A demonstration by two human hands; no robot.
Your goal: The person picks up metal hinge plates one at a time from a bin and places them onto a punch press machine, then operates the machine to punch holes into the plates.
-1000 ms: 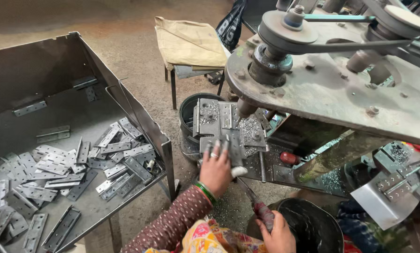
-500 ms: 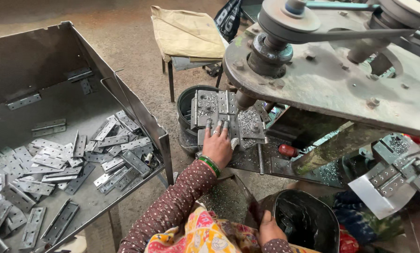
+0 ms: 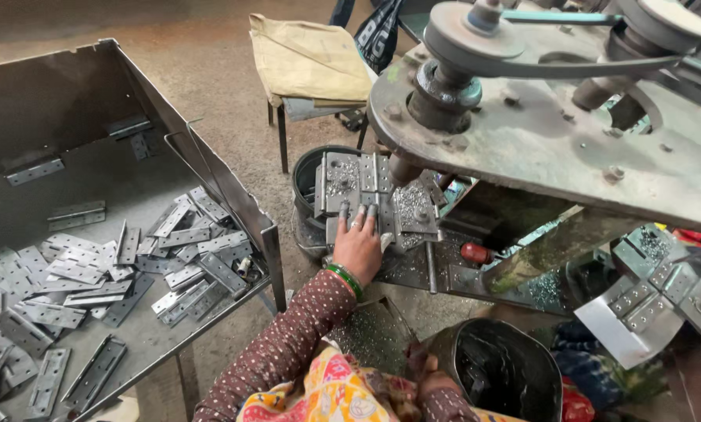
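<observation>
The left hand [image 3: 358, 246] lies palm down, fingers spread flat, on a grey metal hinge plate [image 3: 350, 184] that sits on the machine's fixture just under the round spindle, above a dark round bucket [image 3: 307, 176]; the hand presses the plate and grips nothing. A green bangle [image 3: 345, 279] circles its wrist below a brown dotted sleeve [image 3: 288, 344]. The right hand [image 3: 432, 383] is low at the bottom edge, beside a black bucket [image 3: 515, 375], and I cannot tell whether it is closed or holds anything. Over the fixture hangs a worn grey machine plate [image 3: 554, 148] with a pulley and belt. On the left, a big sheet-metal tray [image 3: 69, 86] holds a loose heap of silver hinges [image 3: 92, 266]. A stool with a tan cloth [image 3: 307, 59] stands behind on the floor
</observation>
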